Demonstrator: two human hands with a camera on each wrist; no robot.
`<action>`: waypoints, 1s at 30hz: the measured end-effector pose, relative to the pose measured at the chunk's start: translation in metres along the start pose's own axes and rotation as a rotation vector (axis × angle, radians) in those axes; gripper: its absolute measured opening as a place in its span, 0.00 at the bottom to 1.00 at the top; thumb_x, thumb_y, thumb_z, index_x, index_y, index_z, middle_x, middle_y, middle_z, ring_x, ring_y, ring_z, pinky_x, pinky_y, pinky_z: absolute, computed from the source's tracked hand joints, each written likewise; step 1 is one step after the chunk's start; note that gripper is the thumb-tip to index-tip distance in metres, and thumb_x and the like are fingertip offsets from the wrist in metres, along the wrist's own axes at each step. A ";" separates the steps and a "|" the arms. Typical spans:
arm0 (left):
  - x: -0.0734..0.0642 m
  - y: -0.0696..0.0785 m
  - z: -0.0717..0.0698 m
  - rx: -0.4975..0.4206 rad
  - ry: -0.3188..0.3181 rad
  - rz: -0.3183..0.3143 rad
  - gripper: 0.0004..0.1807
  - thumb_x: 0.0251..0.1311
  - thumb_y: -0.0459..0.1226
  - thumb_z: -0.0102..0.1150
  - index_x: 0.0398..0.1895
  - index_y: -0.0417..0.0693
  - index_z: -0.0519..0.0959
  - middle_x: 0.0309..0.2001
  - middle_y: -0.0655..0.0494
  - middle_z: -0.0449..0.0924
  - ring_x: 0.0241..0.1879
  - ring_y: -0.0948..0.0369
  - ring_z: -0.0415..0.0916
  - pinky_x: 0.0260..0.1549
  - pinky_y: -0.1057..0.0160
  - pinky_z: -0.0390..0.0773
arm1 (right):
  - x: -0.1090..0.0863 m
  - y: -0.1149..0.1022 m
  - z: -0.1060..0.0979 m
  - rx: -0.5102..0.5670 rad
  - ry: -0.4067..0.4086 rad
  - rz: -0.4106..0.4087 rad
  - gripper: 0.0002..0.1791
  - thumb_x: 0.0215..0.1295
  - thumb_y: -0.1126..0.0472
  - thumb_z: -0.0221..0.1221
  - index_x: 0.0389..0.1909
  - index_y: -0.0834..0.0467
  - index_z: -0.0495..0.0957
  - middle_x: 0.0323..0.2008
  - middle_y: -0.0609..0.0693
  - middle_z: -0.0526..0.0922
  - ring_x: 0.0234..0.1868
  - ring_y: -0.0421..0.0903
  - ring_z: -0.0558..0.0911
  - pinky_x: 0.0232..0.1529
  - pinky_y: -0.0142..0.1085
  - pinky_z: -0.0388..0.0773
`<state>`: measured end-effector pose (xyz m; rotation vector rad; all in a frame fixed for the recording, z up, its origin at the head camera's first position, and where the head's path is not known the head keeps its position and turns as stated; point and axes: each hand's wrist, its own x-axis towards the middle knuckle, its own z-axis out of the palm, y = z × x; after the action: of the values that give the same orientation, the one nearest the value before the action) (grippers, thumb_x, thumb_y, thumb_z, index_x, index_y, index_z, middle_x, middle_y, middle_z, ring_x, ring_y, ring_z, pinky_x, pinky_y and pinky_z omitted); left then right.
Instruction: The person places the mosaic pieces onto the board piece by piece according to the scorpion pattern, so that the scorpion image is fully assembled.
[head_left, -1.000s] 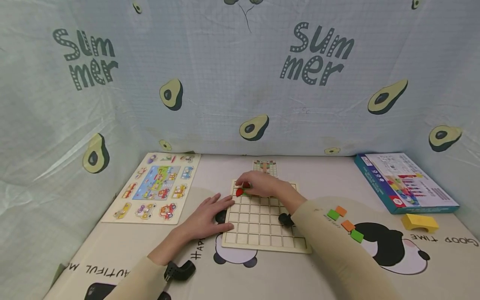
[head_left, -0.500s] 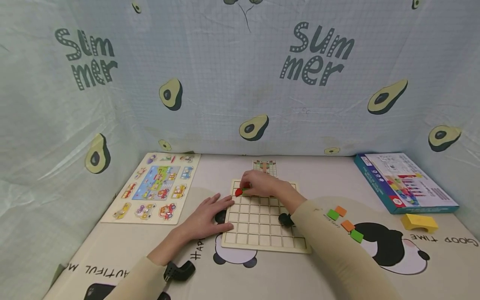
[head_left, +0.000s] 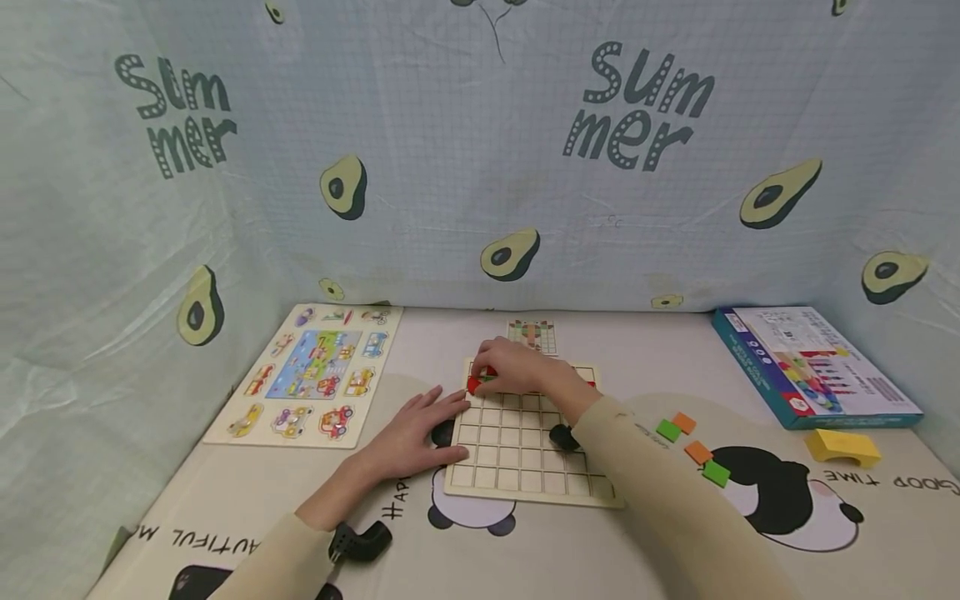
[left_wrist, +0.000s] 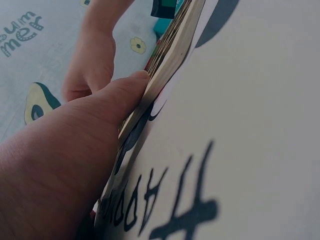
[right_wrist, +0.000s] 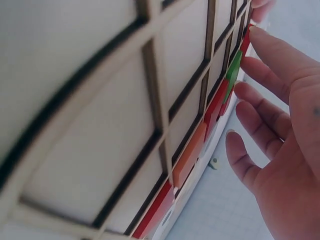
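A wooden grid board (head_left: pixel 517 437) lies in the middle of the table in the head view. My left hand (head_left: pixel 416 429) rests at its left edge with fingers spread, the thumb touching the rim in the left wrist view. My right hand (head_left: pixel 517 368) reaches over the far left part and pinches a red tile (right_wrist: pixel 246 40) between thumb and index finger at the board's left end. Beside that tile, in the right wrist view, a green tile (right_wrist: pixel 233 70) sits tilted, followed by red tiles and an orange tile (right_wrist: pixel 191 150) along the far rows. The hand partly hides these in the head view.
A small pattern card (head_left: pixel 536 336) lies behind the board. Loose green and orange tiles (head_left: pixel 698 452) lie to the right, near a yellow arch block (head_left: pixel 842 447) and a flat game box (head_left: pixel 821 367). A vehicle puzzle board (head_left: pixel 307 375) stands at the left.
My right hand has shifted slightly left with the red tile, toward the board's left edge. A red tile at the right end now shows past the wrist. My left hand stays put.
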<state>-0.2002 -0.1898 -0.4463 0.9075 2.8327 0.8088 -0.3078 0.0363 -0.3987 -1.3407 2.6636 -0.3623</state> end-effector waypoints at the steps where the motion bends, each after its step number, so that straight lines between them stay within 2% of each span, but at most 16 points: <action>1: 0.000 0.000 0.000 -0.001 0.000 0.002 0.39 0.64 0.56 0.63 0.74 0.49 0.69 0.76 0.52 0.62 0.77 0.43 0.45 0.72 0.39 0.45 | 0.001 -0.001 0.000 -0.006 -0.005 0.003 0.13 0.68 0.51 0.66 0.47 0.54 0.85 0.47 0.48 0.79 0.47 0.47 0.75 0.49 0.40 0.76; 8: 0.000 0.000 0.000 -0.003 0.003 0.014 0.39 0.64 0.56 0.62 0.74 0.49 0.69 0.76 0.52 0.62 0.77 0.42 0.46 0.72 0.38 0.45 | 0.004 -0.003 0.000 0.009 -0.026 0.022 0.12 0.69 0.54 0.66 0.48 0.56 0.85 0.48 0.49 0.79 0.49 0.47 0.75 0.51 0.40 0.76; 15: 0.000 0.000 0.000 -0.005 0.006 0.019 0.39 0.64 0.56 0.63 0.73 0.48 0.69 0.76 0.51 0.61 0.77 0.42 0.46 0.72 0.38 0.45 | 0.004 0.001 0.000 0.064 -0.017 0.009 0.11 0.70 0.60 0.63 0.50 0.57 0.85 0.44 0.48 0.79 0.45 0.45 0.77 0.50 0.38 0.77; 21: 0.001 0.000 0.000 -0.015 0.004 0.006 0.38 0.64 0.56 0.63 0.73 0.47 0.70 0.75 0.51 0.62 0.77 0.41 0.46 0.71 0.37 0.46 | 0.006 0.001 0.000 0.099 -0.019 0.021 0.10 0.69 0.59 0.65 0.48 0.58 0.85 0.43 0.48 0.80 0.43 0.44 0.78 0.49 0.37 0.78; 30: 0.001 0.000 -0.001 -0.006 0.000 0.003 0.38 0.64 0.56 0.63 0.73 0.49 0.69 0.76 0.51 0.61 0.77 0.41 0.45 0.72 0.38 0.45 | 0.007 0.003 0.001 0.087 -0.016 0.048 0.08 0.68 0.57 0.66 0.43 0.57 0.83 0.39 0.46 0.79 0.40 0.43 0.76 0.47 0.37 0.77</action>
<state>-0.2011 -0.1894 -0.4454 0.9116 2.8276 0.8177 -0.3139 0.0319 -0.4005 -1.2474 2.6295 -0.4536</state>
